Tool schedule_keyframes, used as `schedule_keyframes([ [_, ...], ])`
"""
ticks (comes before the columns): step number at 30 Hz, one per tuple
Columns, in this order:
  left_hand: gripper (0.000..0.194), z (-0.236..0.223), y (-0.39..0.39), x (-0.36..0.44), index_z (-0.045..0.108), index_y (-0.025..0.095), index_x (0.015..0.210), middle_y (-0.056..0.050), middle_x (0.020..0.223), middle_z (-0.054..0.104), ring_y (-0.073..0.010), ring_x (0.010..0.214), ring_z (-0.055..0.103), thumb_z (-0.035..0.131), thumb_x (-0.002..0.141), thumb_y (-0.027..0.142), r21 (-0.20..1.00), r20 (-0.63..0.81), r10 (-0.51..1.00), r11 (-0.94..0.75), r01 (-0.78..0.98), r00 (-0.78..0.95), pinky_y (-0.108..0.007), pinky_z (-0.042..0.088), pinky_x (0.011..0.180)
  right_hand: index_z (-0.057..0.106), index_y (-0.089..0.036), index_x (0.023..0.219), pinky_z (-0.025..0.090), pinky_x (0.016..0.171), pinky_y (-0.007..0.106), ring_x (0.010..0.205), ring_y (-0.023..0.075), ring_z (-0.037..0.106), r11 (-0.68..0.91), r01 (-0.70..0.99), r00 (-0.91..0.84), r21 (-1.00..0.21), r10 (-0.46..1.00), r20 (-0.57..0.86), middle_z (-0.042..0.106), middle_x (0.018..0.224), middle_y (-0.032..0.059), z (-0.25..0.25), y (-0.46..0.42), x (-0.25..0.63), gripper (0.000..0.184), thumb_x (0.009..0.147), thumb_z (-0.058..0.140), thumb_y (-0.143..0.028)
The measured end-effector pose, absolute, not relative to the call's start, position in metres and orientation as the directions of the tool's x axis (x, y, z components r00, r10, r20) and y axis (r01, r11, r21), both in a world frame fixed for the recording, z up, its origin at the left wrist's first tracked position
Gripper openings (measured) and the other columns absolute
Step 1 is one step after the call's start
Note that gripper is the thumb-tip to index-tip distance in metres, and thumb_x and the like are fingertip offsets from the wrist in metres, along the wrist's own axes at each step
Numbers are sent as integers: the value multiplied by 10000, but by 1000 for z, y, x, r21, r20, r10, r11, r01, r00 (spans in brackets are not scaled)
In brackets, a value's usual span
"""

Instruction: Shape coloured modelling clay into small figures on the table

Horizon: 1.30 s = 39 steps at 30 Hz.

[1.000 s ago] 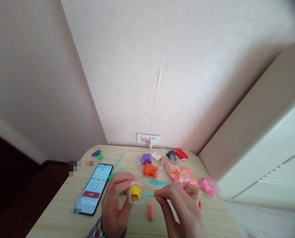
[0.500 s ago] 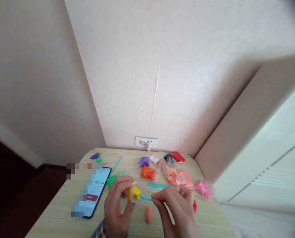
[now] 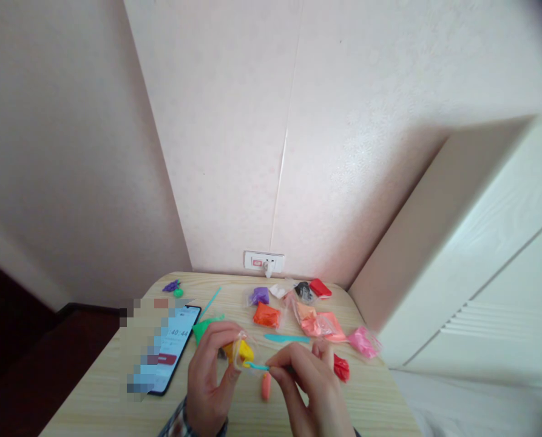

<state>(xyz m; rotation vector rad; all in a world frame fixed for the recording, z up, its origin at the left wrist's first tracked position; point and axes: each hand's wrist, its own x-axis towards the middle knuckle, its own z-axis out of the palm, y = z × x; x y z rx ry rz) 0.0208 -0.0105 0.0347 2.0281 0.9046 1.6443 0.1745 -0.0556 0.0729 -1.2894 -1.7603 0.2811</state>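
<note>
My left hand (image 3: 209, 379) is closed around a clear plastic bag of yellow clay (image 3: 242, 351), its mouth turned toward the right. In my right hand (image 3: 309, 382) a thin turquoise modelling tool (image 3: 259, 367) is pinched between thumb and fingers. The tool's tip meets the yellow clay at the bag's opening. Below the tool lies a small coral-pink roll of clay (image 3: 266, 386) on the table. A turquoise plastic knife (image 3: 286, 338) rests just beyond my right fingers. Beside that hand sits a red clay packet (image 3: 342, 368), and a green packet (image 3: 202, 328) lies behind my left hand.
A phone (image 3: 176, 346), partly blurred out, lies at the left. Purple (image 3: 259, 295), orange (image 3: 267, 315), black (image 3: 304, 291), red (image 3: 320, 288) and pink (image 3: 364, 342) packets spread across the table's back and right. A small purple-and-green clay piece (image 3: 172, 286) sits at the back left. Behind is a wall socket (image 3: 264, 262).
The tool's tip has shifted slightly left and down along the yellow clay at the bag's mouth. Both hands keep their holds. The whole view has turned a little.
</note>
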Motion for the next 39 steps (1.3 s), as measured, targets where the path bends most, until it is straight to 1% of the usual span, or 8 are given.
schedule_keyframes([
  [5, 177, 32, -8, 19, 528, 196, 1000, -74, 931, 551, -202, 877, 540, 478, 834, 232, 610, 728, 669, -733, 302, 153, -321, 480, 742, 544, -213, 654, 310, 557, 241, 597, 146, 455, 296, 597, -13, -746, 933, 360, 575, 584, -19, 65, -53, 180, 246, 869, 453, -288],
  [10, 176, 32, -4, 17, 544, 191, 990, -71, 916, 580, -189, 854, 569, 483, 831, 238, 536, 747, 633, -754, 380, 201, -291, 490, 734, 532, -187, 664, 331, 512, 207, 570, 125, 453, 204, 369, -96, -907, 979, 181, 541, 563, -9, 55, -46, 187, 291, 865, 449, -380],
  [15, 189, 29, -1, 14, 541, 193, 999, -76, 919, 604, -196, 860, 586, 497, 824, 250, 509, 735, 638, -743, 434, 229, -295, 501, 736, 500, -169, 670, 329, 522, 213, 509, 97, 438, 143, 130, -44, -981, 989, 138, 462, 523, -34, 43, -38, 190, 331, 843, 458, -449],
  [19, 201, 21, 8, 7, 553, 189, 1009, -86, 963, 624, -201, 904, 589, 510, 817, 231, 463, 711, 638, -741, 485, 296, -306, 496, 780, 495, -172, 676, 309, 505, 213, 510, 95, 402, 135, 41, 78, -990, 987, 137, 411, 523, -46, 33, -32, 198, 338, 816, 480, -479],
  [27, 289, 10, 33, 14, 570, 195, 1094, -68, 973, 653, -211, 893, 588, 534, 810, 231, 312, 535, 686, -703, 639, 494, -356, 484, 785, 489, -177, 670, 318, 507, 222, 546, 104, 401, 168, 118, 287, -979, 938, 196, 416, 578, -36, 14, -22, 223, 331, 817, 481, -474],
  [34, 440, -3, 42, 27, 517, 247, 1173, -51, 1144, 613, -250, 1138, 479, 441, 800, 27, 144, 390, 682, -708, 691, 618, -539, 289, 967, 508, -171, 705, 358, 521, 222, 542, 107, 447, 170, 181, 277, -969, 936, 217, 446, 570, -38, 9, -23, 219, 306, 826, 477, -451],
  [36, 430, -2, 42, 24, 519, 243, 1177, -70, 1181, 589, -259, 1153, 464, 460, 797, 52, 174, 405, 693, -699, 693, 597, -544, 282, 974, 519, -169, 728, 377, 537, 228, 552, 115, 478, 174, 234, 264, -956, 936, 235, 475, 578, -32, 8, -23, 215, 288, 836, 469, -431],
  [39, 326, 9, 36, 22, 556, 232, 1131, -78, 1114, 609, -233, 1071, 522, 511, 814, 172, 353, 451, 695, -716, 603, 560, -473, 361, 948, 533, -171, 732, 388, 587, 243, 586, 127, 508, 193, 385, 221, -903, 930, 293, 518, 601, -19, 8, -26, 209, 249, 860, 448, -367],
])
